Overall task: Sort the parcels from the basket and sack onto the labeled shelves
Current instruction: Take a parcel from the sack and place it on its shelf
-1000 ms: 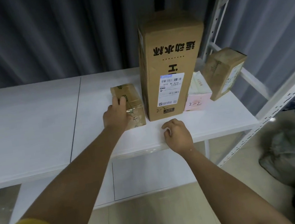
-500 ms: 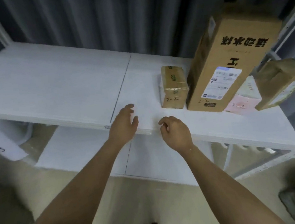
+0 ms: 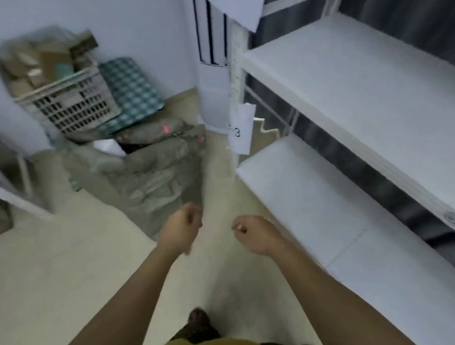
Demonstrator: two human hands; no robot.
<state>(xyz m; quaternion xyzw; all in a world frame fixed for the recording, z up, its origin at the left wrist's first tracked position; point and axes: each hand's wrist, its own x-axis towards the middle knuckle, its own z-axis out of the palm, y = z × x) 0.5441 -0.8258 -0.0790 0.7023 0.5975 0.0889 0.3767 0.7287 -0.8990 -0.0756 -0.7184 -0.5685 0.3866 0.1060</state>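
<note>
Your hands empty, walking toward the parcels
Your left hand (image 3: 180, 231) and right hand (image 3: 254, 234) hung loosely curled over the floor, holding nothing; white shelves (image 3: 358, 113) stood at your right, the grey sack (image 3: 149, 168) lay ahead, and the parcel-filled basket (image 3: 70, 103) sat beyond it by the wall

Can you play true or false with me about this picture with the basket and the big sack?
1. Both hands hold nothing. True: the left hand and the right hand are empty, fingers loosely curled.
2. The basket is empty. False: it is piled with parcels.
3. The sack lies on the floor in front of the basket. True.
4. A parcel sits on the shelves at the right. False: the boards that show are bare.
5. A paper label hangs on the shelf post. True.
</note>
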